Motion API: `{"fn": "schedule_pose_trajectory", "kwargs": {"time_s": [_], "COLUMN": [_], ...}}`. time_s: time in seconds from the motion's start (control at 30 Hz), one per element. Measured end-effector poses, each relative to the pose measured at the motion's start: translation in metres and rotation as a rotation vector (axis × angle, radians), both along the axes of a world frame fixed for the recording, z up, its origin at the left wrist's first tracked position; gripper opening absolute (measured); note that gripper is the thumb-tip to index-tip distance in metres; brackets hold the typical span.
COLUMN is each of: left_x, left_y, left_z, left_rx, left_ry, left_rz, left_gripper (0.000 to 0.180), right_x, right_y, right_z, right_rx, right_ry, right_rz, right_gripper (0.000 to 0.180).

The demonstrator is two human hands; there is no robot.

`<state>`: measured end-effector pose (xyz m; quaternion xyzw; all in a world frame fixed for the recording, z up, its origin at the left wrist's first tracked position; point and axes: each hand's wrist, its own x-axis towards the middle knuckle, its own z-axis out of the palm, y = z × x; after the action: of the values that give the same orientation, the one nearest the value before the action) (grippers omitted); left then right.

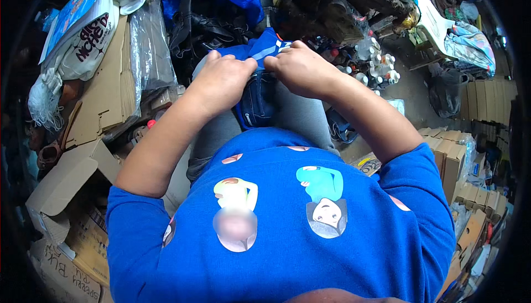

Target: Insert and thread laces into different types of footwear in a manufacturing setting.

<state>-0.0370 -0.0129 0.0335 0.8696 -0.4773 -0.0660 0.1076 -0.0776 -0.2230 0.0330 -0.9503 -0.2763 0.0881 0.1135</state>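
2 hands on your lap: left hand [221, 80] and right hand [301, 69], fingers curled, pinching soft blue fabric piece [257, 90] with white stripe. Flattened corrugated cardboard [105, 90] at your left, small white bottles [379, 65] right.

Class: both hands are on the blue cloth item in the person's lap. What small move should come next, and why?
Probably draw the hands apart to spread the blue item: the left hand and right hand pinch its bunched top edge side by side, almost touching.
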Motion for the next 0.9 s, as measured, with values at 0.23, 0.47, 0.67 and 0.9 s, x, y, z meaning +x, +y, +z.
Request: {"fn": "schedule_pose_trajectory", "kwargs": {"time_s": [0.23,0.47,0.67,0.9], "left_x": [0.000,0.007,0.000,0.007], "left_y": [-0.007,0.032,0.068,0.016], "left_z": [0.001,-0.005,-0.006,-0.027], "left_rx": [0.073,-0.010,-0.307,-1.205], "left_ry": [-0.089,0.045,0.163,1.091], "left_rz": [-0.046,-0.047,0.148,0.268], "left_gripper": [0.015,0.018,0.007,0.016], "right_x": [0.004,-0.001,-0.017,-0.002], "right_y": [0.000,-0.022,-0.061,-0.020], "right_z": [-0.010,-0.021,-0.021,-0.034], "right_rx": [-0.109,0.005,0.140,1.740], "right_ry": [-0.052,-0.099,0.154,0.588], "right_rz": [0.081,0.093,-0.236,-0.608], "right_gripper": [0.012,0.015,0.016,0.021]}}
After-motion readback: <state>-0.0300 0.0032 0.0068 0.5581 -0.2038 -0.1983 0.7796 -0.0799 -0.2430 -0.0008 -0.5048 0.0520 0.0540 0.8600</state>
